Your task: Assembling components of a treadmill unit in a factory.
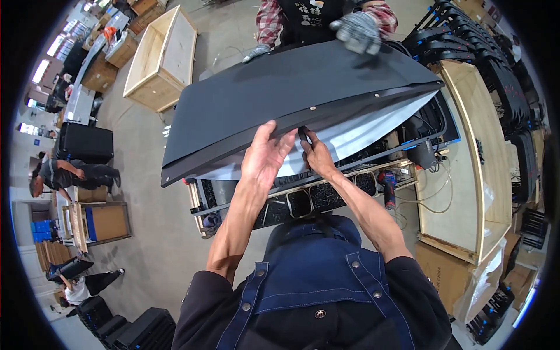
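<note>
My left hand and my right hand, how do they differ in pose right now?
Your left hand shows its open palm; your right hand shows mostly its back, fingers curled. The left hand's thumb lies on the near edge of the black panel; the right hand's fingertips are just below that edge, at a dark strip, their grip unclear. Both are bare.

Worn on the head, the left of two fisheye cameras looks steeply down and forward, over the bib overalls [318, 268] below the hands. The left hand [265, 156] and right hand [318, 154] appear close, near mid-view; the floor [149, 151] left of them lies farther off.
</note>
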`<state>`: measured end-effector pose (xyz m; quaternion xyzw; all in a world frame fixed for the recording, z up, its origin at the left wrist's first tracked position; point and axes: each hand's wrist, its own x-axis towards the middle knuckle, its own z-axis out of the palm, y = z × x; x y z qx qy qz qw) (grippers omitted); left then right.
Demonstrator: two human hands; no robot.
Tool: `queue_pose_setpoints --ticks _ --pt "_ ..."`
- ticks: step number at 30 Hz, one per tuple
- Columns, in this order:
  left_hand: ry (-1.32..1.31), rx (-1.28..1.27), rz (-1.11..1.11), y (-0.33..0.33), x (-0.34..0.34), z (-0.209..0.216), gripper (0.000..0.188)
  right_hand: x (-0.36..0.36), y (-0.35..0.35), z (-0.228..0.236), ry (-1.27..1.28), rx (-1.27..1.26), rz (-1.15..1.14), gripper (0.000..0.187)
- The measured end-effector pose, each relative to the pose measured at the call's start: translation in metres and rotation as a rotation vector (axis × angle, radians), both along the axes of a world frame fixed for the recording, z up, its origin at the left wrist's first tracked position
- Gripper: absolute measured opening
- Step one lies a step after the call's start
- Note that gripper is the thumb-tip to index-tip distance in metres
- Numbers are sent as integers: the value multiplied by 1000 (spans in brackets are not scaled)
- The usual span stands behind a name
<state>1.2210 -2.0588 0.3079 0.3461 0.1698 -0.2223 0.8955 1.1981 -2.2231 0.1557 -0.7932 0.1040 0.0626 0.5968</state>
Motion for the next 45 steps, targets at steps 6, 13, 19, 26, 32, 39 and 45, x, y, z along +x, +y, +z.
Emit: queue_pose_setpoints --ticks 6,13,19,26,32,39,45 --pt "24 29 4 -1 -15 -9 34 7 0 -16 -45 314 -33 46" --pt "-10 6 12 -2 -27 -25 40 13 -2 -25 26 280 -91 27" --pt "-33 30 80 -10 -36 -39 38 16 -22 -61 22 -33 -26 32" --pt "96 14 334 -7 -61 -93 40 -49 -194 42 14 806 -234 52" --pt "162 92 411 -9 -70 -134 56 -19 -382 11 -49 641 -593 26" --pt "132 563 626 56 -90 -127 31 -45 -371 52 69 243 -505 34" --pt "143 545 559 53 -118 -143 27 -75 -378 40 61 -210 -378 39"
